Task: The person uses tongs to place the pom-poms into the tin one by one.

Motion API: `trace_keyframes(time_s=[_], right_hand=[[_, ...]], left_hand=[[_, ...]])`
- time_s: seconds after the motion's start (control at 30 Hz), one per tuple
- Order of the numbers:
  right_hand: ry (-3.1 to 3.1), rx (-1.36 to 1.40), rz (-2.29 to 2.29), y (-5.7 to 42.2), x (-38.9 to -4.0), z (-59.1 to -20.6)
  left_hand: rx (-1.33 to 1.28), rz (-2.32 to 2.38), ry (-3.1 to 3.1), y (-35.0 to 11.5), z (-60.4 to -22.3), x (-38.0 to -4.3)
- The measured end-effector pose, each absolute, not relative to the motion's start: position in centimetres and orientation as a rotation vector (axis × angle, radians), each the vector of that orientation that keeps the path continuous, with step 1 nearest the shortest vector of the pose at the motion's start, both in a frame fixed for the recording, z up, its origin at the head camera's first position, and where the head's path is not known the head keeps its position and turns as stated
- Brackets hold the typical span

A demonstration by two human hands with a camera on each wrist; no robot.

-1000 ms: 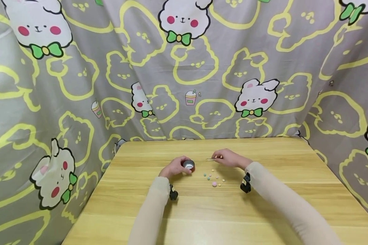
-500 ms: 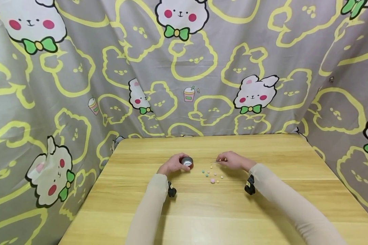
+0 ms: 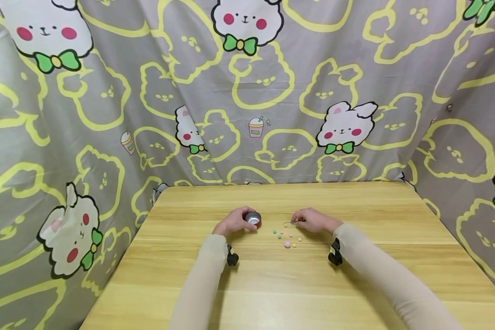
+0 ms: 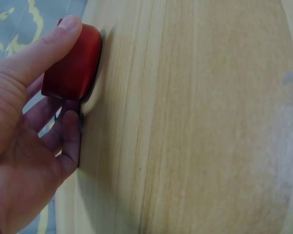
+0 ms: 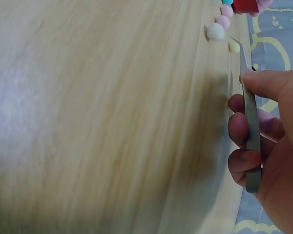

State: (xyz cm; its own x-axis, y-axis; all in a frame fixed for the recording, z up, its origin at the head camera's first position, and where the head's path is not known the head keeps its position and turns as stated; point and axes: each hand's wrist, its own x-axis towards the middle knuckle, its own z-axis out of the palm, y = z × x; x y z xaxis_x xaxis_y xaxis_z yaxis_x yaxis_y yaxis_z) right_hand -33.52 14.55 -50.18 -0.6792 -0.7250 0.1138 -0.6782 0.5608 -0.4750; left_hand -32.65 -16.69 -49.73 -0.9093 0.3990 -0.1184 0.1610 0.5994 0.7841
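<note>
My left hand point(image 3: 234, 221) grips a small red bowl point(image 4: 74, 63) with thumb and fingers around its side; its silvery inside shows in the head view. To the right, my right hand point(image 3: 314, 221) holds metal tweezers point(image 5: 251, 119) between thumb and curled fingers. The bent tip of the tweezers is beside a small pale yellow pom-pom point(image 5: 234, 47); I cannot tell whether the pom-pom is pinched. Nearer to me lie several more pom-poms, among them a larger pink one point(image 3: 287, 244), a teal one point(image 3: 274, 231) and a whitish one point(image 5: 215, 32).
All of this is on a light wooden table point(image 3: 247, 284). A grey curtain point(image 3: 231, 91) with yellow outlines and cartoon animals hangs behind the table and on both sides. Each wrist carries a small black camera point(image 3: 335, 253).
My right hand has come nearer to me with the tweezers, whose tip has gone down to the yellow pom-pom. The left hand and the bowl stay where they were; the head view has shifted slightly.
</note>
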Motion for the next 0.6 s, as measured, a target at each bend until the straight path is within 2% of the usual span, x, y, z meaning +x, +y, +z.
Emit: trace_keyframes(time_s=[0.6], right_hand=[[2.692, -1.19, -0.739, 14.97, -33.29, -50.17]], left_hand=[[0.447, 1.197, 2.556, -16.6, -49.72, -32.7]])
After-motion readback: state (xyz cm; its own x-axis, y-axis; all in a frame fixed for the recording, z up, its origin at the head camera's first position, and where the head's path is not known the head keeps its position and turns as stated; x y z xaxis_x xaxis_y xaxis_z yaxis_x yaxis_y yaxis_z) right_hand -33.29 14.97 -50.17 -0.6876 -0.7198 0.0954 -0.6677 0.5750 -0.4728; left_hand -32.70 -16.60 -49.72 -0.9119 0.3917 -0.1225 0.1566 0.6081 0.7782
